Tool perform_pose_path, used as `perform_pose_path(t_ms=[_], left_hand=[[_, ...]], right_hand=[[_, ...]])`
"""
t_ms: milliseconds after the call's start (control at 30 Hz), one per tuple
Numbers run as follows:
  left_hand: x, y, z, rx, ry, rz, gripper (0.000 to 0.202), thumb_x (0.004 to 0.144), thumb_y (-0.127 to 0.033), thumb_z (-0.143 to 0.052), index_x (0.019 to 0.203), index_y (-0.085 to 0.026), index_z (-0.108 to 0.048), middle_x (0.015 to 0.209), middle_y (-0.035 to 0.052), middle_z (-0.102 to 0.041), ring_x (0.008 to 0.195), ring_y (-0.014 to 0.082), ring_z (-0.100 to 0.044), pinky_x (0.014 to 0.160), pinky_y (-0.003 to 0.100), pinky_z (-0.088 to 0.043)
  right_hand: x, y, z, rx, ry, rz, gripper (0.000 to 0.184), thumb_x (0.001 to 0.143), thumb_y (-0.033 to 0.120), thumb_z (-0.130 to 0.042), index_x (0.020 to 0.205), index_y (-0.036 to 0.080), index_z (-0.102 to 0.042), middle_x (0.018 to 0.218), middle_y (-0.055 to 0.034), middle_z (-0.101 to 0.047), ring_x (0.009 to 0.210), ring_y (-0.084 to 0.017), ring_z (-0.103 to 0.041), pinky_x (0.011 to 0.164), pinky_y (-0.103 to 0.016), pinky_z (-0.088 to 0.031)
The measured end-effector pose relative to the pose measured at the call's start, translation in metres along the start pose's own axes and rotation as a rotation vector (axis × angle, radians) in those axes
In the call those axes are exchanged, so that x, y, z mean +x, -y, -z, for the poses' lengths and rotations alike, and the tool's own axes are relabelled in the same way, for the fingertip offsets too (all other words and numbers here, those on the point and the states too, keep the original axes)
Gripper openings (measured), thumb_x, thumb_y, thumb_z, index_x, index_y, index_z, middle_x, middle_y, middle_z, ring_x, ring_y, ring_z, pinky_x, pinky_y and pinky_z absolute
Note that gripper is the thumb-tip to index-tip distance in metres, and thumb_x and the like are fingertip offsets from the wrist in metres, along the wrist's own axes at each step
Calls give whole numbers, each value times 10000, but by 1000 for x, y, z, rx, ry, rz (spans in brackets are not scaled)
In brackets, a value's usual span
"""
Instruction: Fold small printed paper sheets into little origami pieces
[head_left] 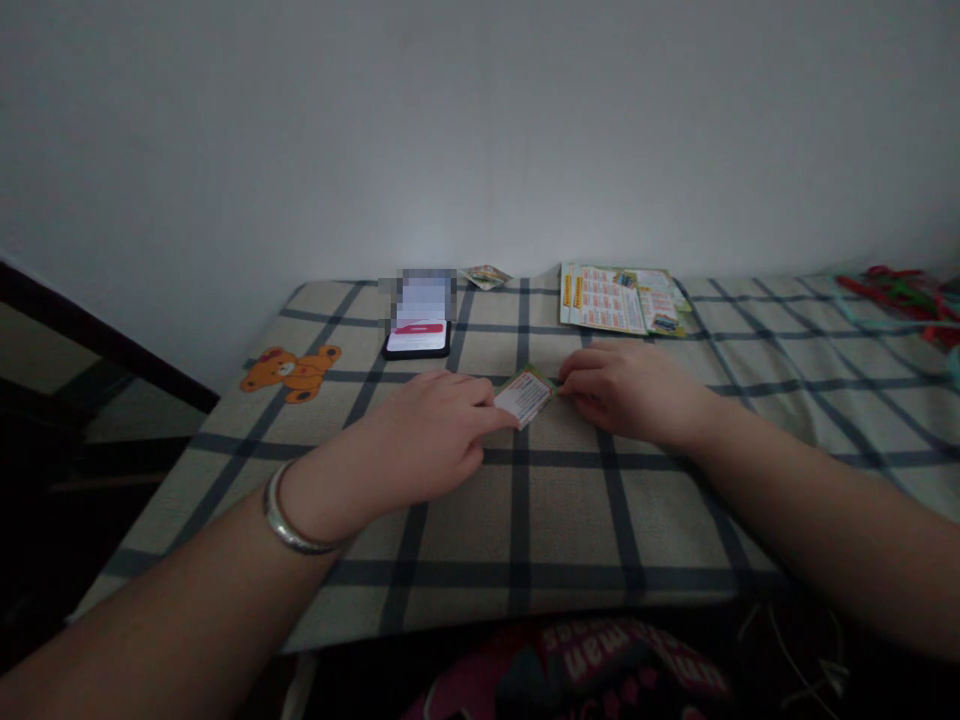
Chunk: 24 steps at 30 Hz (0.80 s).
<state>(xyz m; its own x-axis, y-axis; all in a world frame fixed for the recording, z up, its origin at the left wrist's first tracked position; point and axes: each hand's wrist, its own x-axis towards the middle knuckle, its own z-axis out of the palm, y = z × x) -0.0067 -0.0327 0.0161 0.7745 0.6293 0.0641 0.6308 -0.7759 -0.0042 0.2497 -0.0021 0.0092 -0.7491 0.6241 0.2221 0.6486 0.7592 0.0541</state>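
A small folded piece of printed paper (525,396) lies on the checked cloth (525,500) in the middle of the table. My left hand (420,435), with a silver bangle (289,520) on the wrist, presses its fingertips on the paper's left edge. My right hand (626,392) pinches the paper's right corner with curled fingers. Both hands rest on the cloth.
A lit phone (418,318) lies at the back, a small folded paper (486,276) beside it. A printed leaflet (622,300) lies at the back right. Red and green strips (900,290) sit at the far right. A bear print (291,372) marks the cloth's left.
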Motion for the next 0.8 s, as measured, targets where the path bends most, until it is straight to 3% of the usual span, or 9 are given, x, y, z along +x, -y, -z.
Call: perform_pose_path(t_ms=[200, 333, 433, 567, 800], left_hand=[[8, 8, -5, -9, -42, 15, 243, 884, -164, -475, 1008, -201, -681, 917, 49, -639, 886, 202, -586, 840, 368, -450], [10, 10, -8, 8, -70, -27, 200, 882, -189, -499, 954, -190, -686, 902, 50, -639, 850, 200, -582, 795, 358, -452], [9, 8, -10, 50, -98, -24, 185, 894, -211, -497, 907, -181, -679, 890, 53, -633, 832, 202, -578, 755, 355, -453], [10, 4, -14, 21, -143, 46, 177, 898, -218, -492, 981, -177, -643, 976, 58, -622, 910, 214, -584, 804, 364, -468], [11, 7, -24, -83, -232, 212, 277, 854, -224, -545, 1121, -154, -566, 1107, 89, -594, 1032, 239, -561, 895, 392, -472]], right_hand=[[3, -4, -5, 97, 10, -88, 197, 829, 148, -529, 898, 179, -711, 956, -63, -688, 906, -200, -620, 767, -303, -454], [4, -3, -11, 74, -51, -140, 204, 860, 196, -525, 952, 185, -706, 936, -63, -689, 891, -213, -624, 756, -318, -466], [7, -2, -16, 114, -116, -132, 242, 879, 245, -538, 1054, 178, -691, 1028, -78, -692, 930, -216, -629, 786, -329, -482], [10, -2, -21, 172, -109, -59, 311, 879, 299, -574, 1146, 165, -662, 1175, -98, -661, 1049, -242, -607, 899, -381, -480], [11, -6, -25, 213, -108, -13, 484, 860, 337, -623, 1296, 139, -550, 1206, -120, -644, 1106, -256, -583, 954, -420, -472]])
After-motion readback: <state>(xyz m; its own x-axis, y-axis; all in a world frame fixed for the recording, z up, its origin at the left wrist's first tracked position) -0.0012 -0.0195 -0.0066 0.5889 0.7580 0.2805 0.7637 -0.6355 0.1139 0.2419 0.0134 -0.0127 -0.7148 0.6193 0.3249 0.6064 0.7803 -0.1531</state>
